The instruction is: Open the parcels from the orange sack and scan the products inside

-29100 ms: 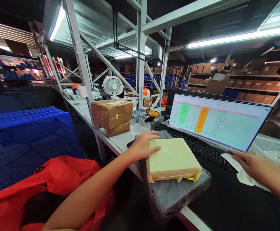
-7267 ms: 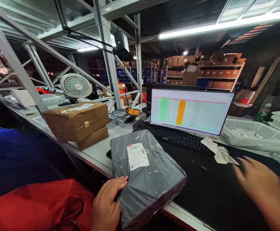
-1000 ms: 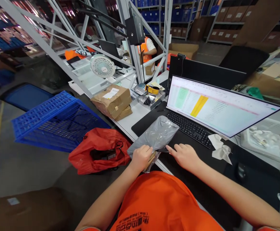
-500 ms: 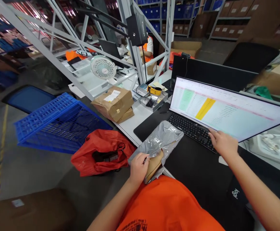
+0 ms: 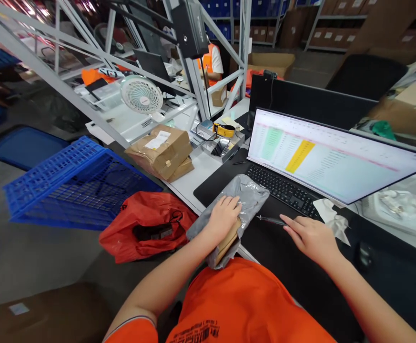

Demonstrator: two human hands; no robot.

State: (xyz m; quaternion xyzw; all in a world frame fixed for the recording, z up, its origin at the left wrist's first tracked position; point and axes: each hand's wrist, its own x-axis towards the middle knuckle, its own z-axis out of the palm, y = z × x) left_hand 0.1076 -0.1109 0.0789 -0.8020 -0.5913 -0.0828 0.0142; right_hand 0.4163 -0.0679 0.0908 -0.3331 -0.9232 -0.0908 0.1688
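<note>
A grey plastic mailing bag [image 5: 248, 193] lies at the near edge of the black desk mat [image 5: 211, 183], with a brown packet [image 5: 228, 242] sticking out of its near, open end. My left hand [image 5: 225, 215] lies on top of the bag, its fingers curled over it and holding it down. My right hand [image 5: 309, 236] rests on the mat to the right with its fingers stretched out and nothing in them. Its fingertips are a short way from a thin dark pen-like tool [image 5: 270, 220] lying in front of the keyboard [image 5: 282, 189].
A wide monitor [image 5: 336, 157] shows a spreadsheet, with crumpled paper [image 5: 331, 218] and a mouse [image 5: 363, 247] beside the keyboard. Stacked brown parcels [image 5: 161, 152] and a fan [image 5: 141, 95] stand to the left. On the floor are a blue crate [image 5: 68, 181] and a red bag [image 5: 143, 224]. A person in orange [image 5: 211, 62] sits beyond the rack.
My right hand has come back from the keyboard to the mat near the pen-like tool. My left hand moved from the bag's near edge up onto its top.
</note>
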